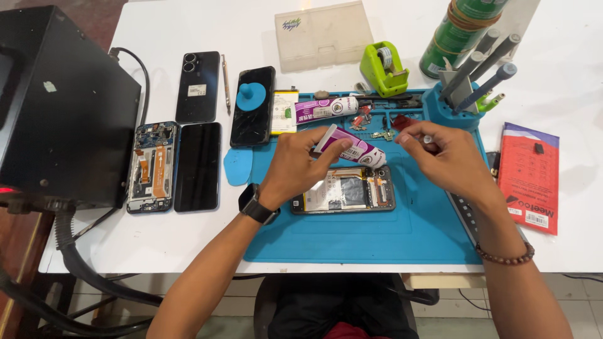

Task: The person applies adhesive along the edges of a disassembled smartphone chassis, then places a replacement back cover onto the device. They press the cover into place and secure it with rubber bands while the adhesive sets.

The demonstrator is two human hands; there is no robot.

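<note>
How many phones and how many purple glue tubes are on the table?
Phones and phone parts: 5 (opened phone on blue mat, opened phone at left, black screen panel, black phone back, black phone under blue suction cup)
Purple and white glue tubes: 2 (one in left hand, one lying on mat)
Total: 7

Two glue tubes [352, 149] [326, 109]; five phones or phone parts; one tape dispenser [384, 68]; two blue pry tools; one red box [529, 177].

A phone repair workshop: a white tabletop [188, 238] carries a blue silicone work mat [352, 238], opened smartphones [152, 166], and a blue tool holder [455, 103].
</note>
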